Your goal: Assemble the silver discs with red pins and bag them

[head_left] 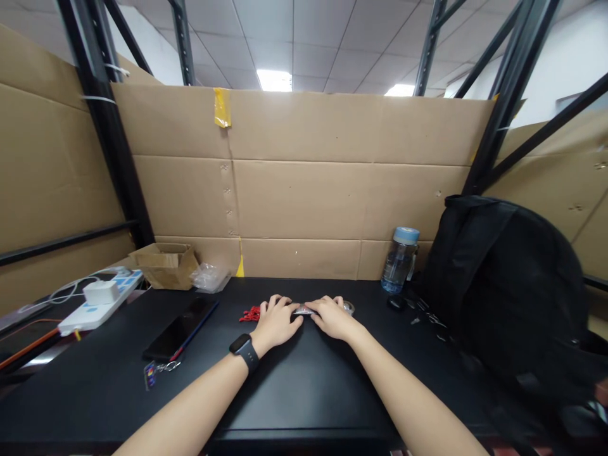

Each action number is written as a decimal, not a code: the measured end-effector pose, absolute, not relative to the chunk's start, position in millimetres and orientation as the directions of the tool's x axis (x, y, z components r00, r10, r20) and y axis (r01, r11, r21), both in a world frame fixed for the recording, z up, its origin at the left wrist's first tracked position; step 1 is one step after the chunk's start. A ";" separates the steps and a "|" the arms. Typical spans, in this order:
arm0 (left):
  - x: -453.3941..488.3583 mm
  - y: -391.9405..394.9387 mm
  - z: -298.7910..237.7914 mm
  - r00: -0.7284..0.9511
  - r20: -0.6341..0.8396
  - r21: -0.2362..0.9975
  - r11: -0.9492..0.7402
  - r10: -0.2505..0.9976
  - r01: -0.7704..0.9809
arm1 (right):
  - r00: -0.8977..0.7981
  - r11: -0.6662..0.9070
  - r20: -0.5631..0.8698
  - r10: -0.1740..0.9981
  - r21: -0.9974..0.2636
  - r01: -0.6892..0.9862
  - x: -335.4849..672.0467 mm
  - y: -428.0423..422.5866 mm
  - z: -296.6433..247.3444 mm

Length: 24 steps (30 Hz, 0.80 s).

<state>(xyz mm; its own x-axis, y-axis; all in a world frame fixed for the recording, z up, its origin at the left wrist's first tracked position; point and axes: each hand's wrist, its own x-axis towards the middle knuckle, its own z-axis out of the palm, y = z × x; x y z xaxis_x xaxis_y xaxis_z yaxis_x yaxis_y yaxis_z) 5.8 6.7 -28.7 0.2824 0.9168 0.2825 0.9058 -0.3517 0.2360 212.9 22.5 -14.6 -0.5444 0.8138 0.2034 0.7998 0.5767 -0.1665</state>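
Observation:
Both of my hands rest on the black table [294, 392] near its far side. My left hand [276, 320], with a black smartwatch on the wrist, and my right hand [332, 316] have curled fingers and together pinch a small silvery object [304, 310] between them. I cannot make out what that object is. A small pile of red pieces [249, 314] lies just left of my left hand. A small round metallic thing [349, 307] sits just behind my right hand.
A black phone [180, 329] and a keyring [156, 370] lie at left, beside a white power strip [99, 304]. A small cardboard box [166, 263] and clear plastic bag [209, 277] stand behind. A water bottle [399, 259] and black backpack [503, 297] sit right. Cardboard walls [304, 190] enclose the table.

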 end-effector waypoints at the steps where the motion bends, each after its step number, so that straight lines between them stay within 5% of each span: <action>1: 5.6 6.7 -28.8 0.287 0.288 0.242 -0.360 0.914 0.901 | -0.534 0.569 0.208 0.819 -0.176 0.804 212.9 23.0 -13.9; 11: 1.4 15.7 -21.2 0.239 0.338 0.416 -0.372 0.910 0.830 | -0.365 0.438 0.242 0.899 -0.540 0.719 217.3 26.3 -1.4; 16: -1.2 20.2 -22.3 0.190 0.371 0.473 -0.361 0.909 0.803 | -0.373 0.432 0.274 0.887 -0.778 0.457 220.4 31.7 -6.9; 20: -6.9 29.0 -20.1 0.168 0.393 0.440 -0.345 0.904 0.829 | -0.273 0.392 0.290 0.917 -0.778 0.491 217.1 30.8 -10.2; 24: -39.9 51.6 -17.0 -0.027 0.396 0.432 -0.160 0.918 0.887 | -0.190 0.364 0.322 0.928 -0.661 0.656 214.0 26.2 -5.2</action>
<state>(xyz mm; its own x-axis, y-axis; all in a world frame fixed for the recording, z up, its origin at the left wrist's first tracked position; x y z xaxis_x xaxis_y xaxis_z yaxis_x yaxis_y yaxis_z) -39.9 51.6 -17.0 -0.0273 0.9179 0.3960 0.8873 -0.1602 0.4325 214.0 26.2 -5.2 -0.1900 0.9275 0.3219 0.6562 0.3638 -0.6611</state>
